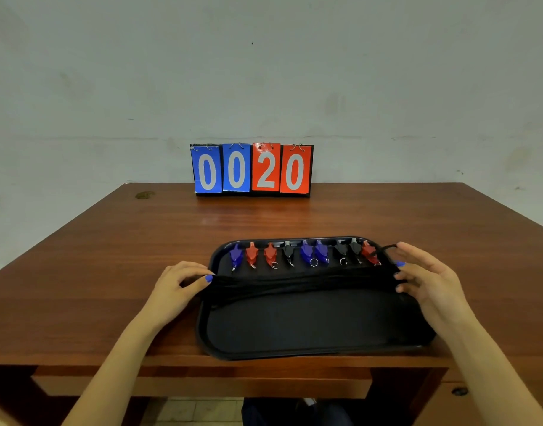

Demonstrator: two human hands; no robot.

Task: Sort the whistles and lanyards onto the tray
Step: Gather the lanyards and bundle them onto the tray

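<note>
- Your left hand [179, 279] pinches the lanyards [301, 282] at the tray's [310, 345] left rim.
- Your right hand [430, 281] grips their other end.
- Whistles [307, 253] line the tray's far edge.

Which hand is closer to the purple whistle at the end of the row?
Left. The left hand sits just beside the purple whistle, at the tray's left edge. The right hand is across the tray.

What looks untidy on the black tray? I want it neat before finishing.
The row of nine plastic whistles isn't grouped by colour: blue, red, black mix. One black cord loop strays past the black lanyard bundle by the right hand.
</note>
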